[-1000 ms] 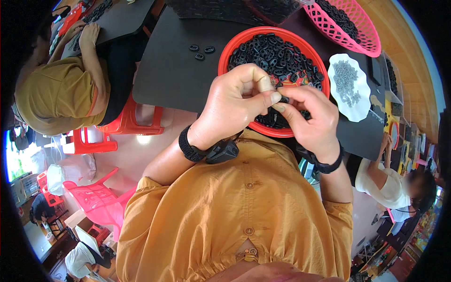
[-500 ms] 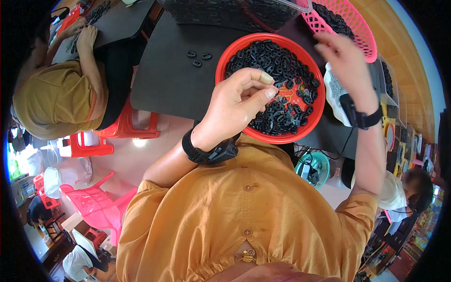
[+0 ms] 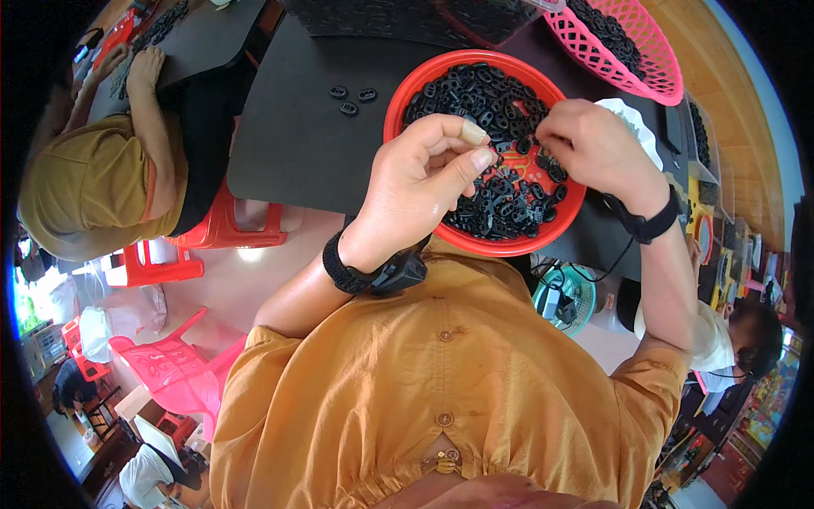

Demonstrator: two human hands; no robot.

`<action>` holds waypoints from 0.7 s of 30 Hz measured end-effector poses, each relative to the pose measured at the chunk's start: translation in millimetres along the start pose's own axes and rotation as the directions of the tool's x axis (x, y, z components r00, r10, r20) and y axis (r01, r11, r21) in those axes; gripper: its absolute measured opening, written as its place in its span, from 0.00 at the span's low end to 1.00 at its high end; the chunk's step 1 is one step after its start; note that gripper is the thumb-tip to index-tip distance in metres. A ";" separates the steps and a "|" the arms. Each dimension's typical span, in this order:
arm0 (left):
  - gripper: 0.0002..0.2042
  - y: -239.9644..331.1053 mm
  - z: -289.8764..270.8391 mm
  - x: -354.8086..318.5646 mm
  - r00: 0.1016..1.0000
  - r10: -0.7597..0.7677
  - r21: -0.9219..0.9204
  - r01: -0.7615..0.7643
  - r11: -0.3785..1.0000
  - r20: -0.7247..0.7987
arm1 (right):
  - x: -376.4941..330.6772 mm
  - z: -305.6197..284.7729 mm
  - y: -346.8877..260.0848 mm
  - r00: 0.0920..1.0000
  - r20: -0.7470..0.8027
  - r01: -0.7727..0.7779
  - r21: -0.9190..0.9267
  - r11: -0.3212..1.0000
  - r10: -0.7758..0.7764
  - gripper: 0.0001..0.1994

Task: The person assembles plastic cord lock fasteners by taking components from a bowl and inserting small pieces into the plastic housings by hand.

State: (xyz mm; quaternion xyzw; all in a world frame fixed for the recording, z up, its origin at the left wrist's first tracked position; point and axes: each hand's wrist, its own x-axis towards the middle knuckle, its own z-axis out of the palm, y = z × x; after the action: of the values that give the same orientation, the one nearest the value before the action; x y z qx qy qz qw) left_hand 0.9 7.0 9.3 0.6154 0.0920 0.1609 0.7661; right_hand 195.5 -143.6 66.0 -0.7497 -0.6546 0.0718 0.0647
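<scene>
The red round bowl (image 3: 407, 110) sits near the black table's (image 3: 297, 144) near edge, heaped with small black plastic pieces (image 3: 500, 195), oval with paired holes, apparently moulded toggles. The left hand (image 3: 424, 182) hovers over the bowl's near-left part, thumb and forefinger pinched narrowly; whether a piece sits between them I cannot tell. The right hand (image 3: 593, 153) reaches into the bowl's right side, fingertips closed among the pieces, contents hidden. Three loose pieces (image 3: 352, 95) lie on the table left of the bowl. Risk: the smooth, hard pieces could slip from a light pinch and drop off the near edge. A pink mesh basket (image 3: 653, 59) holds more at the far right corner.
</scene>
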 end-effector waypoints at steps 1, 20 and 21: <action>0.08 0.3 -0.1 -0.2 1.000 -0.002 -0.001 0.002 1.000 0.002 | -4.1 3.2 -2.3 1.000 0.008 0.005 -0.035 0.999 -0.004 0.05; 0.08 35.9 -26.0 33.6 0.968 0.059 0.671 -0.212 0.711 0.243 | -11.9 6.4 -21.4 0.998 -0.038 -0.055 0.038 0.998 0.057 0.03; 0.07 39.2 -25.3 37.8 0.961 0.059 0.721 -0.242 0.649 0.269 | -15.3 7.3 -24.9 0.990 -0.098 -0.089 0.150 0.985 0.105 0.03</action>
State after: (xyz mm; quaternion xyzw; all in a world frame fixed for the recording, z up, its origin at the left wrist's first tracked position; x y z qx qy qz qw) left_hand 22.3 51.1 43.9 0.8945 0.0125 0.1029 0.4349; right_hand 167.9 -155.4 64.0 -0.7768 -0.6060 0.0828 0.1500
